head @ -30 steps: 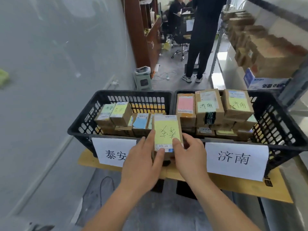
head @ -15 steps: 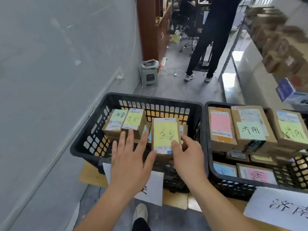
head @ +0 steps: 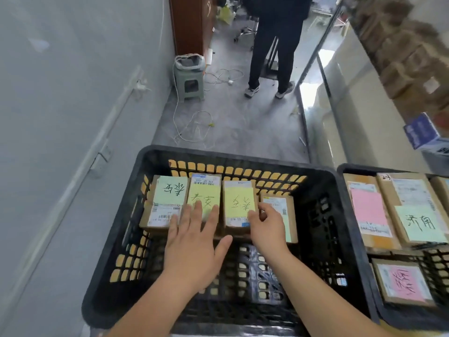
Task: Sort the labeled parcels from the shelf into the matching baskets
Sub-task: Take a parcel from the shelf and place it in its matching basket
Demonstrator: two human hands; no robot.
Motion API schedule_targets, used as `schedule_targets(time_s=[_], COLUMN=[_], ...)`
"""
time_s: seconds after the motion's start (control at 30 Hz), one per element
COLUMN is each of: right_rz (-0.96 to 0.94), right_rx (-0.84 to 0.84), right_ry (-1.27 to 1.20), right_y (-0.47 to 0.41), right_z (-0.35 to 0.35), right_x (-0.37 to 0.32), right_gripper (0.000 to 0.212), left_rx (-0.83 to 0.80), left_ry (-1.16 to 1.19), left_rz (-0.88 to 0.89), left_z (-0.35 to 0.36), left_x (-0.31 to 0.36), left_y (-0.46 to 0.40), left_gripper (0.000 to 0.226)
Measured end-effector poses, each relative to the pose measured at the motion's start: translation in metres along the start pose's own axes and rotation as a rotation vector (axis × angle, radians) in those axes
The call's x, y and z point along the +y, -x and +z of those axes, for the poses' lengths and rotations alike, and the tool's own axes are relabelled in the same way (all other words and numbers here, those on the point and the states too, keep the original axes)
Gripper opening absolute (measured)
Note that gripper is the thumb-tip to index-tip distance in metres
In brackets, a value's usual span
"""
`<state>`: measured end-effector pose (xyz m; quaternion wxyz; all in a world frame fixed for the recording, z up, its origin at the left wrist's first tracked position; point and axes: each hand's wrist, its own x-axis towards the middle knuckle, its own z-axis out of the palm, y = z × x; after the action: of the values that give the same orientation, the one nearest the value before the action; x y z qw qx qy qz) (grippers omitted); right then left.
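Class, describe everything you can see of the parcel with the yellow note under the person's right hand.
The yellow-note parcel is a small brown cardboard box lying flat in the left black basket, third in a row of four. A handwritten yellow note covers most of its top; a printed label shows at both ends. The right hand touches its right edge; neighbouring parcels flank it closely.

Bright even daylight, glare on the floor (head: 309,90) at right, wide-angle bending, blurred upper-right shelf (head: 408,52)

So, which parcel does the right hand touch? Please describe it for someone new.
Look in the left black basket, at the row of parcels along its far side. It is the parcel third from the left, under the right hand; its yellow note has upside-down handwriting.
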<state>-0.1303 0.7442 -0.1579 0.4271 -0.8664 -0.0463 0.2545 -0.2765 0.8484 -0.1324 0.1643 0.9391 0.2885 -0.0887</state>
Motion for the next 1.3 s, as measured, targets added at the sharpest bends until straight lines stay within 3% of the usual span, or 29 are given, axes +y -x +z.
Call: schedule_targets(time_s=[0.3, 0.47, 0.6, 0.8, 0.93, 1.07, 1.3], right_rz=[0.004, -0.054, -0.252, -0.260, -0.148, -0.020, 0.246], right_rx=[-0.027, -0.114, -0.074, 0.217, 0.358, 0.495, 0.702], right_ry=[0.071, 0.131, 0.347, 0.426, 0.409, 0.379, 0.346], right_y=[-0.010, 0.021, 0.068, 0.157, 0.227, 0.310, 0.440], right_z=[0.012, -0.023, -0.073, -0.186, -0.270, -0.336, -0.406], right_x=[-0.003, -0.016, -0.012, 0.041, 0.107, 0.191, 0.317], right_gripper=[0.032, 0.056, 0.067, 0.070, 0.069, 0.067, 0.067], left_rx=[-0.098, -0.075, -0.034, 0.061, 0.074, 0.018, -0.061], left_ry=[-0.065, -0.081, -0.101, -0.117, -0.157, -0.158, -0.190], left_rz=[0.022, 0.038, 0.093, 0.333, 0.556, 0.765, 1.115], left_z=[0.006, 0.001, -0.014, -0.026, -0.017, 0.018, 0.091], left_x=[-0.006, 0.002, 0.032, 0.135, 0.225, 0.312, 0.437], left_y=[-0.011, -0.003, 0.013, 0.064, 0.122, 0.190, 0.302], left_gripper=[0.077, 0.081, 0.075, 0.074, 0.084, 0.078, 0.081])
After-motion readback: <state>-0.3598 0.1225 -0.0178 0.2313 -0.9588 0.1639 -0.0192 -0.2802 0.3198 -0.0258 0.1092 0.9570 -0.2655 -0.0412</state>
